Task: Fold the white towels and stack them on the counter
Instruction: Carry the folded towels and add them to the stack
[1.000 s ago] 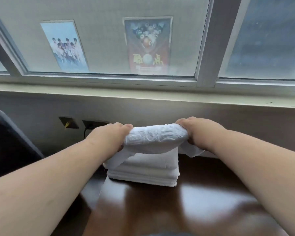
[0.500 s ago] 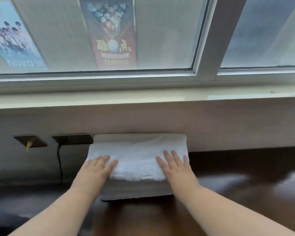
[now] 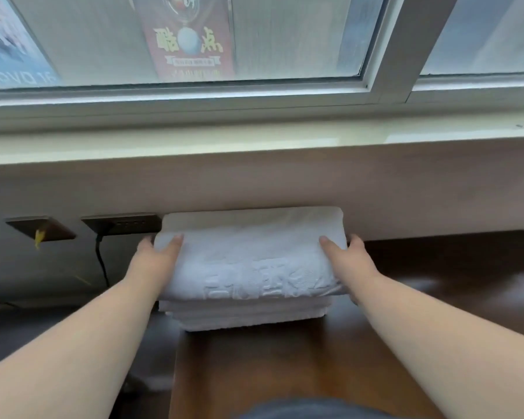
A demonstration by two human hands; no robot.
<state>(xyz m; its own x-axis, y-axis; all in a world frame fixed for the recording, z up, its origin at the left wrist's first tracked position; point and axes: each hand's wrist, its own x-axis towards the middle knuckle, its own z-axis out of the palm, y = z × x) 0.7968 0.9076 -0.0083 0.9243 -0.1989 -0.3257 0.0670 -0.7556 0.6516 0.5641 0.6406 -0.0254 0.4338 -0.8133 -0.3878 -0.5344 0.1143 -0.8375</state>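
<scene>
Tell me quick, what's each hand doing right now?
Left hand: grips the left end of the top towel.
Right hand: grips its right end.

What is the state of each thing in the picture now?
top towel: folded, lying on the stack
towel stack: folded, on the counter
left hand: gripping the top towel's left end
right hand: gripping its right end
black cable: plugged into the wall socket
</scene>
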